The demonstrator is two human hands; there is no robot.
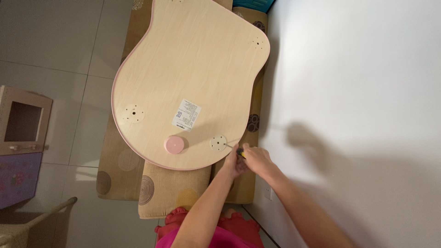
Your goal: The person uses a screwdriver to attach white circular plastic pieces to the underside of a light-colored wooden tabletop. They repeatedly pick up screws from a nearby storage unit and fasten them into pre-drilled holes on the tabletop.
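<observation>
Hands: both sit together at the near right edge of the board; the right hand is curled shut around a screwdriver with a yellow-and-black handle, and the left hand is closed beside it, touching the same tool.
Screwdriver: its thin metal shaft slants up-left, the tip at the round white mounting plate with small holes.
Board: a pale wood-grain tabletop with rounded, curvy outline and thin pink edge band lies underside up, smooth and flat.
Fittings: a short pink round plastic leg stub stands just left of the worked plate; a second round mounting plate sits near the left edge, a ring of holes near the far right corner, and a white rectangular paper label lies between them.
Support: tan fabric cushions with brown circle pattern carry the board and show past its near edge.
Edges: a plain white wall runs close along the board's right side, hemming the hands in.
Open room: grey tiled floor spreads to the left, with a pink toy cabinet well apart.
</observation>
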